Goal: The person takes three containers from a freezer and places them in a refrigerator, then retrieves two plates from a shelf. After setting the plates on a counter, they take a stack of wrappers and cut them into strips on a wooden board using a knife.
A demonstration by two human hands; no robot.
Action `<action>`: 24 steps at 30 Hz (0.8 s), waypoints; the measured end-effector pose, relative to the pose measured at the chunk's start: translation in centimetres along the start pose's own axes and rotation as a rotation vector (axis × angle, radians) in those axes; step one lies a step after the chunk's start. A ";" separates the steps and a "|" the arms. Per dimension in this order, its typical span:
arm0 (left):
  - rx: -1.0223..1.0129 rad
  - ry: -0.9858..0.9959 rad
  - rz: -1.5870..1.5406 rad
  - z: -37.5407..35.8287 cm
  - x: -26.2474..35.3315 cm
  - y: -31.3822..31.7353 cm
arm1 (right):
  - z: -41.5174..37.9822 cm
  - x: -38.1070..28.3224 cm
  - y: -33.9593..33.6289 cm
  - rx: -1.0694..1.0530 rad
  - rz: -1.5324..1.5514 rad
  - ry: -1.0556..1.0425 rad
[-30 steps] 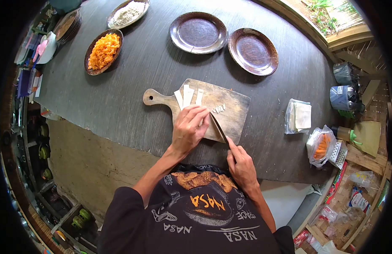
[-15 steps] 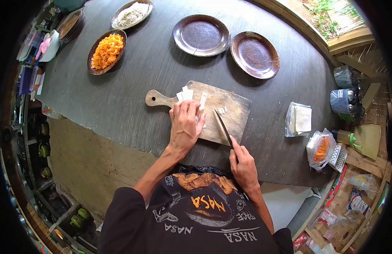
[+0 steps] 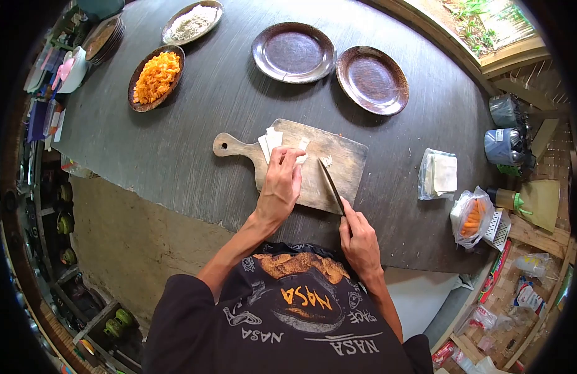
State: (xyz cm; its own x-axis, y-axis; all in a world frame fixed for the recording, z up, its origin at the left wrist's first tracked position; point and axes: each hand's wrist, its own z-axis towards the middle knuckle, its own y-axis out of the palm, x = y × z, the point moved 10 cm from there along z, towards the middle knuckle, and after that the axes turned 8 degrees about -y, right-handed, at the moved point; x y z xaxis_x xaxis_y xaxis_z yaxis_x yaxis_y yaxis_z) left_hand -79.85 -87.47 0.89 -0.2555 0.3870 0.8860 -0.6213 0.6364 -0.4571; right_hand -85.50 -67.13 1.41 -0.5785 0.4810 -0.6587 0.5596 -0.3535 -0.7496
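A wooden cutting board (image 3: 329, 187) with a handle lies near the table's front edge. My right hand (image 3: 360, 242) is closed round a knife (image 3: 331, 182), its dark blade slanting over the board with the tip by some small white cut pieces (image 3: 326, 160). Over the board's middle, my left hand (image 3: 281, 177) has its fingers bent down and pressed together on a white strip (image 3: 303, 144), partly hidden under the fingertips. Beside it, towards the handle, lie several flat white strips (image 3: 271, 141). The food they are made of cannot be made out.
Two brown plates (image 3: 293, 53) (image 3: 372, 80) stand beyond the board. Further left are a dish of orange pieces (image 3: 156, 78) and a dish of white powder (image 3: 193, 23). To the right lie a plastic-wrapped stack of white squares (image 3: 445, 173) and a bag of carrots (image 3: 472, 218).
My left hand has shifted slightly right and its fingers have bunched closer on the strip. The knife tip has moved a little right, against the small cut pieces.
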 end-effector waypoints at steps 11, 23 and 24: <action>-0.218 -0.132 -0.236 0.2 0.6 1.6 | -0.1 0.5 -0.1 0.053 0.051 -0.018; -0.200 0.282 0.257 -1.5 2.3 2.5 | 0.0 0.2 -0.1 0.048 0.082 -0.017; -0.217 0.327 0.293 -1.5 2.4 2.7 | 0.1 0.1 0.0 0.047 0.083 -0.020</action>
State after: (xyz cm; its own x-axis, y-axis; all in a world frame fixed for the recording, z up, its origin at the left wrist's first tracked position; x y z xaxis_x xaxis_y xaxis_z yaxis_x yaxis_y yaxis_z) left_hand -81.02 -83.79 1.68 -0.1290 0.7377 0.6627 -0.3808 0.5802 -0.7200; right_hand -85.63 -67.10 1.33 -0.5431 0.4329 -0.7194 0.5777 -0.4291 -0.6944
